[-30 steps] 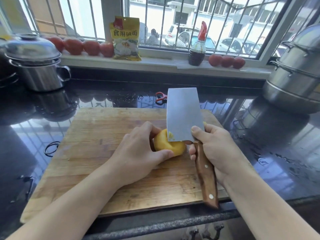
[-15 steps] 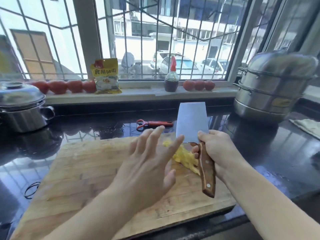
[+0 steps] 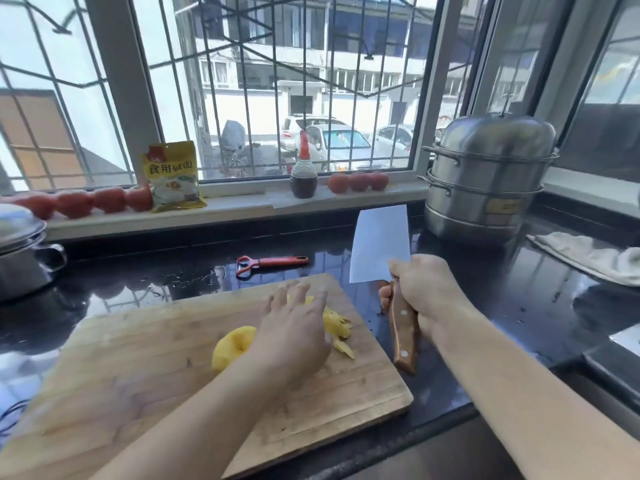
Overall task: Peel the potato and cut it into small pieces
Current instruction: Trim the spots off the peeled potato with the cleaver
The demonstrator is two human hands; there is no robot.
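Head view: I see the potato [image 3: 232,346], peeled, smooth and pale yellow, lying on the wooden board [image 3: 145,386] under my left wrist. My left hand [image 3: 294,336] spreads flat, fingers straight, over ragged yellow pieces [image 3: 337,329]. My right hand [image 3: 424,289] grips the cleaver [image 3: 381,244] by its riveted wooden handle, broad steel blade raised.

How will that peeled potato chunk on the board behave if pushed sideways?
The potato looks rounded, so it may roll or rock on the cutting board. Its peeled yellow surface is probably wet and slippery. It appears solid, likely stiff and fairly heavy for its size.
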